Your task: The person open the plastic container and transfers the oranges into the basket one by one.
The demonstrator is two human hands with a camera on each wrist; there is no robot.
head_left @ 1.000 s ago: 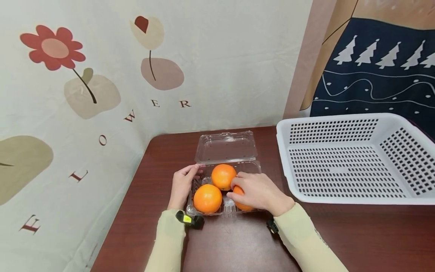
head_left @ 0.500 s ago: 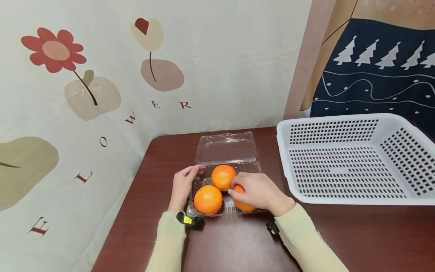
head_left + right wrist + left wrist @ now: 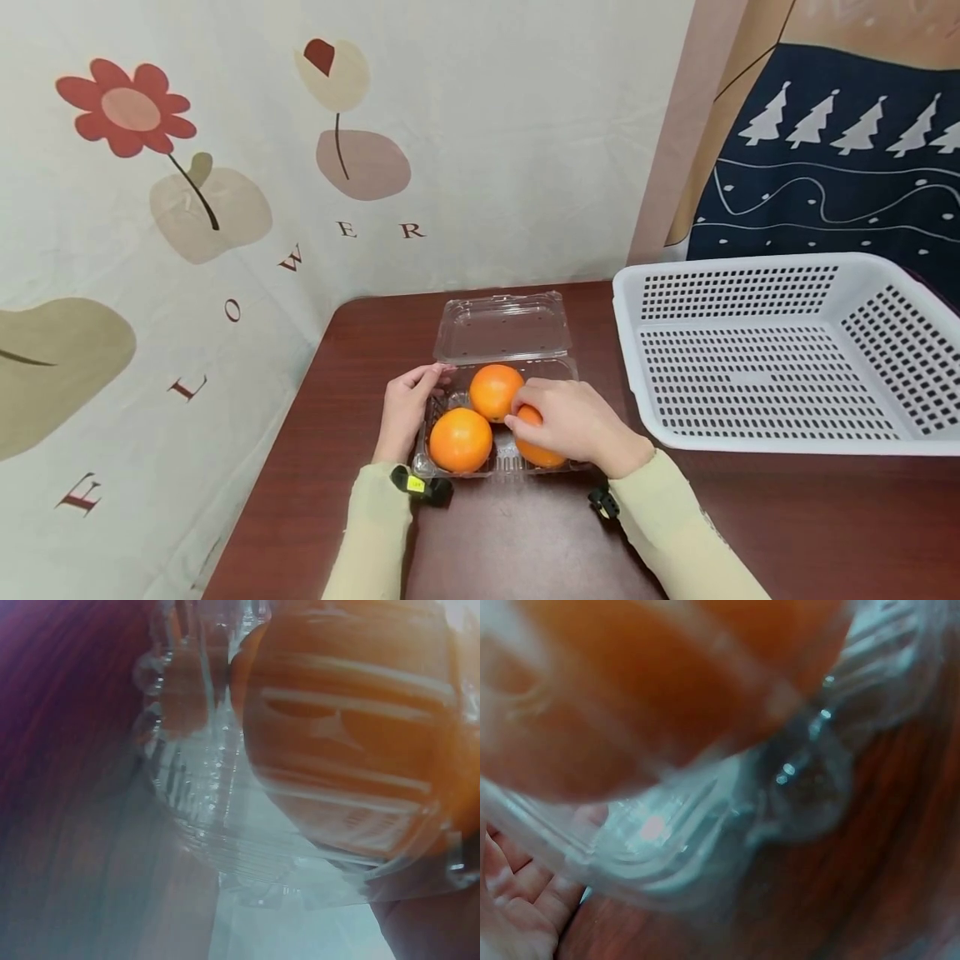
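In the head view, the right orange (image 3: pixel 542 452), round and without a clear long axis, sits in the near right part of the clear container (image 3: pixel 507 460), directly under the nearer right hand (image 3: pixel 576 421), whose curled fingers grip it; the left hand (image 3: pixel 403 410), fingers loosely extended, touches the left rim. The left wrist view adds that hand's fingers outside the clear wall. The right wrist view shows an orange through the ribbed side, but not the grip.
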